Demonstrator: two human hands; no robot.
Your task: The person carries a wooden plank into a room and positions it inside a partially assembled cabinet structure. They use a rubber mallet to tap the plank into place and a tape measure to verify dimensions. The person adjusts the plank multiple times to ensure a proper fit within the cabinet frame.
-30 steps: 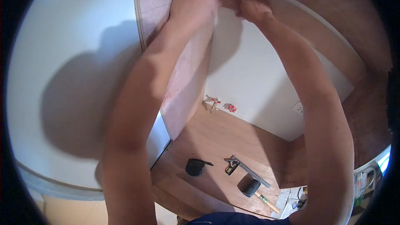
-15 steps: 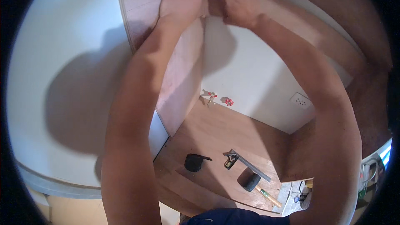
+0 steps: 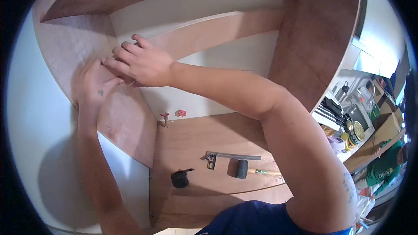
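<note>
My left hand (image 3: 96,82) is against the pinkish wooden side panel (image 3: 124,115) on the left, its thumb out to the right and its fingers smeared by motion. My right hand (image 3: 143,64) reaches across close beside it, fingers apart and slightly bent, over the inner corner. Nothing shows in its grasp. From that corner a long wooden strip (image 3: 217,29) runs along the white back wall to the right side panel (image 3: 311,39). The left end of the strip is behind my right hand.
On the wooden cabinet floor (image 3: 200,132) lie a black round tool (image 3: 180,179), a combination square (image 3: 235,156) and a black-headed mallet (image 3: 239,168). Two red-handled valves, one a red knob (image 3: 181,113), stick out at the back. A person in green (image 3: 383,169) is at far right.
The view has swung right and back, bringing the whole cabinet into sight. Both hands now sit lower and further left in the picture, with my right hand turned across toward the left.
</note>
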